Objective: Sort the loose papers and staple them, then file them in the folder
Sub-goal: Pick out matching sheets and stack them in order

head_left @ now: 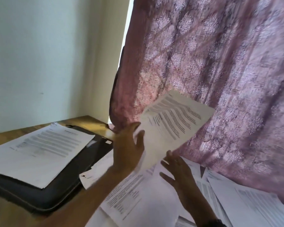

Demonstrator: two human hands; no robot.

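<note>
Your left hand (128,149) pinches the sheaf (175,125) at its lower edge, right hand (175,171) spread, holding nothing; thin, limp sheets likely slide apart, so grip both edges.

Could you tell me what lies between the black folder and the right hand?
The left hand, holding raised sheets, and loose papers beneath, seen in the head view.

Left hand (128,149) grips sheets (174,125) aloft; right hand (177,174) spread over loose papers (134,194) beside folder (56,192)
</note>
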